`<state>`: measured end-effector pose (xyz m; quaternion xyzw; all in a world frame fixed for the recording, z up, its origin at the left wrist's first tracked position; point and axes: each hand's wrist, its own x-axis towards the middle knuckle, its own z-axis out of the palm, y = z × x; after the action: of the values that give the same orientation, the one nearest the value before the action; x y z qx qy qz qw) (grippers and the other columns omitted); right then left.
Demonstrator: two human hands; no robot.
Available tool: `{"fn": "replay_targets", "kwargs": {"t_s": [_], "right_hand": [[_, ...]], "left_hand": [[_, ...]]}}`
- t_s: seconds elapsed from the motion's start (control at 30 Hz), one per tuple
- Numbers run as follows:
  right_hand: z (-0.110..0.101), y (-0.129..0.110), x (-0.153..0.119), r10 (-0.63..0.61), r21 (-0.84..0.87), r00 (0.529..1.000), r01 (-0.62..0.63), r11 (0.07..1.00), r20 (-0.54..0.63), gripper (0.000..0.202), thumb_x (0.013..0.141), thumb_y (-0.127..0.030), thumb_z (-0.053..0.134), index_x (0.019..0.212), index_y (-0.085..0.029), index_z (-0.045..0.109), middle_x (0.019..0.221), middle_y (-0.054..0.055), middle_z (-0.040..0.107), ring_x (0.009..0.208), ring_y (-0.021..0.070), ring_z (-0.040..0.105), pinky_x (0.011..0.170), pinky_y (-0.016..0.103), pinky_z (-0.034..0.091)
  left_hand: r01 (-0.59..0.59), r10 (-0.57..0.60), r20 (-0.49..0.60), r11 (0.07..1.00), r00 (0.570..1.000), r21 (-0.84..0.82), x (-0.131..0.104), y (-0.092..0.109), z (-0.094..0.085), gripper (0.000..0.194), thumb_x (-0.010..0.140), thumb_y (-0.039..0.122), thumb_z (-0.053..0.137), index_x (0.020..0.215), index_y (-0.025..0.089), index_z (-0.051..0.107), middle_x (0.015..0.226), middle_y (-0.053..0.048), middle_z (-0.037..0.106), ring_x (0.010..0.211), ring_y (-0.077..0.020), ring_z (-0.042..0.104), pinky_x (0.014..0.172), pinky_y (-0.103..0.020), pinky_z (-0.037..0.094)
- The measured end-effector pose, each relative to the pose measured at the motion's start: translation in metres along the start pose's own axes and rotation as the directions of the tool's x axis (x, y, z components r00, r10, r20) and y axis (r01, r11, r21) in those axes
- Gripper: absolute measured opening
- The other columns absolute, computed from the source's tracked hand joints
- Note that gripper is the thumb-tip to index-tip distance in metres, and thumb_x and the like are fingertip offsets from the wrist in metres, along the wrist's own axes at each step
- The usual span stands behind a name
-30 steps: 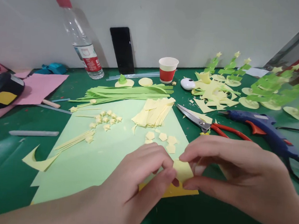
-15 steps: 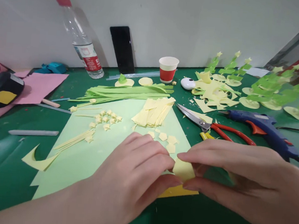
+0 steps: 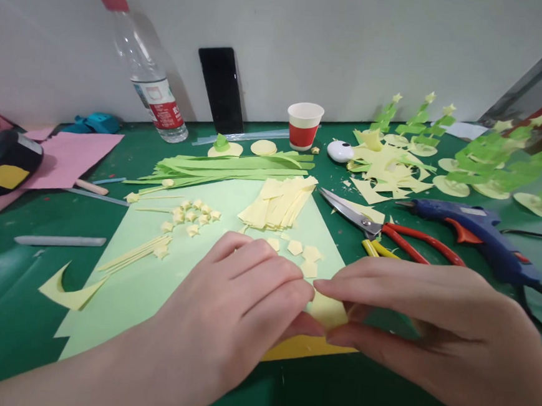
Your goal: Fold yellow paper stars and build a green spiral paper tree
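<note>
A pale yellow paper strip (image 3: pixel 329 310) is pinched between my two hands, above the near right part of a light green sheet (image 3: pixel 151 300). My left hand (image 3: pixel 244 301) closes on its left side, the fingertips partly hidden behind the knuckles. On the right, the thumb and forefinger of my right hand (image 3: pixel 430 322) grip the strip from above and below. Just beyond the fingers lie several flat folded paper pentagons (image 3: pixel 295 247). Farther back on the sheet are a stack of yellow paper strips (image 3: pixel 278 202) and a cluster of small paper stars (image 3: pixel 194 214).
Scissors (image 3: pixel 367 224) and a blue glue gun (image 3: pixel 475 228) lie to the right, near yellow paper scraps (image 3: pixel 390 168). Green strips (image 3: pixel 227 167), a paper cup (image 3: pixel 303 130), a phone (image 3: pixel 222 89) and a bottle (image 3: pixel 157 100) stand or lie at the back. A tape measure (image 3: pixel 9 163) sits left.
Both hands have shifted slightly; the right has moved a little left. The paper strip between them has tilted and shows less of its face. Other things lie as before.
</note>
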<state>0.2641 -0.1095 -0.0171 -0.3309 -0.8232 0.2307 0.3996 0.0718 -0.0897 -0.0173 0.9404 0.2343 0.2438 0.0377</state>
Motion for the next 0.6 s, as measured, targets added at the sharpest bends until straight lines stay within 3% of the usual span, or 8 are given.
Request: {"fn": "replay_targets", "kwargs": {"t_s": [0.37,0.6], "right_hand": [[0.0002,-0.0044,0.0042,-0.055,0.046,0.998,0.056,0.997,-0.029,0.012,0.069,-0.001,0.066,0.081,-0.006,0.065,0.077,0.004,0.068,0.070,0.0068,0.064,0.070,0.003,0.048],[0.0014,-0.0043,0.0014,-0.081,0.023,0.997,0.081,0.996,0.007,0.009,0.071,-0.002,0.065,0.078,-0.006,0.063,0.071,0.004,0.067,0.064,0.0084,0.063,0.064,0.007,0.050]], "left_hand": [[0.021,-0.020,0.054,1.000,0.998,-0.020,-0.0045,0.0020,-0.0016,0.020,0.094,0.019,0.037,0.079,0.015,0.050,0.074,0.002,0.057,0.067,-0.0118,0.043,0.066,-0.026,0.031],[0.032,-0.025,0.070,0.996,0.997,-0.087,-0.0037,0.0038,-0.0022,0.019,0.093,0.019,0.038,0.081,0.015,0.052,0.075,0.003,0.056,0.067,-0.0107,0.044,0.067,-0.025,0.031]]}}
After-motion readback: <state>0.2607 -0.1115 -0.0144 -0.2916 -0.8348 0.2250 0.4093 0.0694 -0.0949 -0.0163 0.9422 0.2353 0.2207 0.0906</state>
